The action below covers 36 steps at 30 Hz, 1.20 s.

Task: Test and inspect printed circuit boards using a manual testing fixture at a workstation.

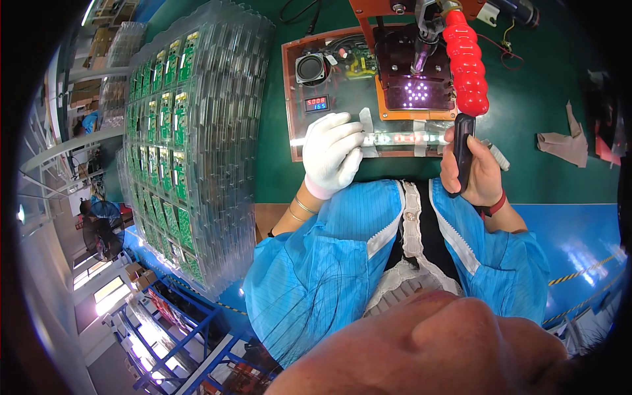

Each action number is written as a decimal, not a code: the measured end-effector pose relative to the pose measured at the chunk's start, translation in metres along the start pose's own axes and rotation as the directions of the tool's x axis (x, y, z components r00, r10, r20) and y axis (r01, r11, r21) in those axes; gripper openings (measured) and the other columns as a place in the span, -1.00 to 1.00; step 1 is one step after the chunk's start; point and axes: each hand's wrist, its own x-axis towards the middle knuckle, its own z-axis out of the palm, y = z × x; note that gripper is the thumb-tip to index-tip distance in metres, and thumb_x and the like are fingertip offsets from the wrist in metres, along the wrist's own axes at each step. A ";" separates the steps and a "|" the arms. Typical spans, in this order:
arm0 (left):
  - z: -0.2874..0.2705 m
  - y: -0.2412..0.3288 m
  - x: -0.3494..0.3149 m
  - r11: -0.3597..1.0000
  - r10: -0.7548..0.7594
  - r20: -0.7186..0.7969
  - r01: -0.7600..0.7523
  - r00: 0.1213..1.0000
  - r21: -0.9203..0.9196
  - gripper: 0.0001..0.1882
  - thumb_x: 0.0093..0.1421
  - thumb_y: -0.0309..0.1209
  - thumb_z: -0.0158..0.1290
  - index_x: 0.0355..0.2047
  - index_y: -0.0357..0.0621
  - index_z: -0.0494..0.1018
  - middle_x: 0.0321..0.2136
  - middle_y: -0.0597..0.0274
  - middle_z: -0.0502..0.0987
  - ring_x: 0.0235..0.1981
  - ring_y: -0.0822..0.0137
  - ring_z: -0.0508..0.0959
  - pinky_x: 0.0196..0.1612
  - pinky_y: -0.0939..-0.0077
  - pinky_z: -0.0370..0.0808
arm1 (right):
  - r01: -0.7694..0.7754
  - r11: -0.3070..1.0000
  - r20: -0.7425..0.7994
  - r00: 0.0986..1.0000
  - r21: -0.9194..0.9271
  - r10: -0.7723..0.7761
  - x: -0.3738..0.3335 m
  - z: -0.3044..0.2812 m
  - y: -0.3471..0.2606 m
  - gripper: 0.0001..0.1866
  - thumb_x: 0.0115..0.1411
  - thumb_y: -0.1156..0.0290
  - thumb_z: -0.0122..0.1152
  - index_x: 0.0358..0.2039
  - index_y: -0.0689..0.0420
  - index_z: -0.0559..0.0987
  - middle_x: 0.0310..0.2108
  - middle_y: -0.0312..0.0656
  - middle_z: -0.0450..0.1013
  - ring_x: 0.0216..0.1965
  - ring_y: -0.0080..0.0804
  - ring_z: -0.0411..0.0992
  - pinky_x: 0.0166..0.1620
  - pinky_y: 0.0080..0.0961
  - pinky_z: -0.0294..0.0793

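My left hand [334,155], in a white glove, rests at the front left of a clear-topped test box [288,85]. Its fingers are loosely bent, with nothing visible in them; the fingertips lie by the left end of a lit LED strip [401,138] taped along the box's front. My bare right hand [479,168] is closed around a long black handle-like object [464,148] at the box's right front corner. Just above that object hangs a red ribbed lever grip [466,66]. Left of the grip, a dark fixture plate [418,99] shows a cluster of lit white-violet dots.
Stacked clear plastic trays [230,99] of green circuit boards [174,118] stand tall at my left. Inside the box are a round speaker [311,68] and a small digital display [317,104]. A beige cloth [566,139] lies on the green tabletop [546,85] at right.
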 end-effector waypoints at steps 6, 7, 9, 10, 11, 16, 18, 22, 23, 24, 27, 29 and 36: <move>0.001 0.000 0.001 1.000 -0.003 0.001 0.003 1.000 -0.011 -0.80 0.16 -0.40 0.11 -0.32 -0.27 0.63 -0.25 0.05 0.66 -0.08 -0.08 0.60 0.07 0.07 0.51 | 0.056 0.998 0.034 0.998 -0.018 -0.056 -0.001 -0.004 -0.002 -0.51 0.54 0.12 -0.24 0.19 0.30 0.32 -0.37 -0.04 0.51 -0.51 -0.34 0.49 -0.36 -0.43 0.50; 0.001 -0.001 0.000 1.000 0.002 0.002 -0.002 1.000 -0.006 -0.80 0.16 -0.39 0.11 -0.32 -0.27 0.63 -0.25 0.05 0.66 -0.08 -0.08 0.60 0.07 0.07 0.51 | 0.062 0.998 0.024 0.998 -0.023 -0.061 -0.003 -0.006 -0.003 -0.50 0.54 0.11 -0.23 0.20 0.31 0.32 -0.37 -0.04 0.51 -0.50 -0.34 0.49 -0.35 -0.43 0.50; 0.001 -0.002 -0.001 1.000 0.007 0.007 -0.007 1.000 0.004 -0.80 0.17 -0.39 0.12 -0.32 -0.28 0.63 -0.25 0.05 0.66 -0.08 -0.08 0.60 0.07 0.07 0.51 | 0.139 0.981 0.027 0.990 -0.134 -0.136 -0.006 -0.009 -0.009 -0.47 0.53 0.09 -0.20 0.20 0.32 0.32 -0.36 -0.04 0.52 -0.48 -0.36 0.50 -0.34 -0.45 0.49; 0.001 -0.003 -0.001 1.000 0.016 -0.001 -0.016 1.000 0.006 -0.80 0.14 -0.39 0.13 -0.31 -0.25 0.62 -0.24 0.07 0.66 -0.08 -0.06 0.60 0.06 0.06 0.51 | 0.169 0.968 0.011 0.985 -0.186 -0.170 -0.009 -0.011 -0.013 -0.46 0.53 0.07 -0.18 0.20 0.32 0.32 -0.35 -0.05 0.52 -0.47 -0.37 0.50 -0.33 -0.46 0.49; 0.002 -0.004 -0.001 1.000 0.023 -0.009 -0.023 1.000 0.009 -0.80 0.11 -0.38 0.15 -0.30 -0.23 0.61 -0.23 0.09 0.65 -0.08 -0.05 0.60 0.04 0.06 0.51 | 0.310 0.855 0.029 0.944 -0.416 -0.328 -0.011 -0.013 -0.018 -0.48 0.49 0.13 -0.07 0.21 0.33 0.32 -0.32 -0.03 0.54 -0.44 -0.41 0.50 -0.29 -0.51 0.49; 0.003 -0.005 -0.001 1.000 0.031 -0.027 -0.031 0.999 0.004 -0.80 0.09 -0.39 0.17 -0.28 -0.20 0.61 -0.22 0.12 0.65 -0.08 -0.03 0.60 0.03 0.05 0.52 | 0.131 0.126 0.020 0.766 -0.983 -0.643 -0.018 -0.020 -0.039 -0.45 0.12 0.61 0.41 0.15 0.22 0.51 -0.27 -0.16 0.62 -0.45 -0.57 0.45 -0.29 -0.61 0.48; 0.002 -0.003 -0.001 1.000 0.031 -0.036 -0.031 0.999 0.002 -0.80 0.09 -0.39 0.16 -0.29 -0.20 0.61 -0.23 0.12 0.66 -0.08 -0.02 0.60 0.04 0.05 0.52 | 0.056 0.068 0.007 0.818 -0.996 -0.575 -0.018 -0.020 -0.041 -0.41 0.06 0.62 0.46 0.15 0.17 0.55 -0.27 -0.20 0.63 -0.48 -0.61 0.40 -0.34 -0.61 0.46; 0.002 -0.002 0.001 1.000 0.028 -0.042 -0.028 0.999 -0.001 -0.81 0.09 -0.40 0.17 -0.30 -0.21 0.61 -0.24 0.11 0.66 -0.10 -0.02 0.60 0.03 0.06 0.52 | 0.050 0.023 0.032 0.864 -0.998 -0.503 -0.010 -0.020 -0.036 -0.40 0.02 0.58 0.51 0.13 0.13 0.58 -0.28 -0.28 0.62 -0.50 -0.64 0.37 -0.38 -0.61 0.43; 0.002 -0.002 0.001 0.999 0.033 -0.051 -0.033 0.998 0.004 -0.81 0.08 -0.40 0.17 -0.30 -0.21 0.61 -0.24 0.11 0.66 -0.11 -0.02 0.61 0.02 0.07 0.52 | 0.047 0.038 0.021 0.861 -0.998 -0.507 -0.006 -0.021 -0.035 -0.40 0.02 0.58 0.50 0.13 0.13 0.58 -0.28 -0.28 0.63 -0.50 -0.64 0.37 -0.38 -0.62 0.43; 0.002 -0.002 0.001 0.999 0.041 -0.061 -0.040 0.997 0.010 -0.81 0.08 -0.40 0.17 -0.30 -0.21 0.61 -0.25 0.11 0.66 -0.11 -0.02 0.61 0.02 0.07 0.52 | 0.037 0.066 -0.002 0.857 -0.997 -0.515 -0.004 -0.022 -0.034 -0.41 0.03 0.58 0.50 0.13 0.13 0.58 -0.27 -0.28 0.63 -0.50 -0.64 0.36 -0.38 -0.62 0.43; 0.003 -0.002 0.001 0.999 0.034 -0.048 -0.034 0.998 0.013 -0.80 0.07 -0.42 0.17 -0.29 -0.21 0.62 -0.25 0.11 0.66 -0.11 -0.02 0.61 0.02 0.07 0.52 | 0.009 0.104 -0.048 0.847 -0.995 -0.529 -0.002 -0.026 -0.031 -0.43 0.05 0.59 0.49 0.13 0.13 0.59 -0.24 -0.28 0.65 -0.49 -0.64 0.37 -0.37 -0.62 0.43; 0.003 -0.002 0.000 1.000 0.024 -0.040 -0.023 0.999 0.004 -0.80 0.07 -0.43 0.17 -0.29 -0.21 0.62 -0.24 0.11 0.66 -0.10 -0.02 0.61 0.03 0.06 0.52 | 0.039 0.058 0.001 0.840 -0.998 -0.543 -0.003 -0.027 -0.030 -0.43 0.05 0.59 0.48 0.13 0.13 0.59 -0.21 -0.26 0.66 -0.49 -0.64 0.37 -0.37 -0.63 0.43; 0.001 -0.002 -0.001 1.000 0.010 -0.059 -0.011 0.998 -0.019 -0.83 0.15 -0.45 0.12 -0.31 -0.29 0.62 -0.25 0.03 0.67 -0.06 -0.07 0.61 0.09 0.08 0.51 | 0.166 0.003 0.150 0.896 -0.986 -0.418 -0.016 -0.029 -0.031 -0.54 0.07 0.59 0.46 0.03 0.19 0.63 -0.13 -0.12 0.67 -0.25 -0.38 0.66 -0.15 -0.51 0.61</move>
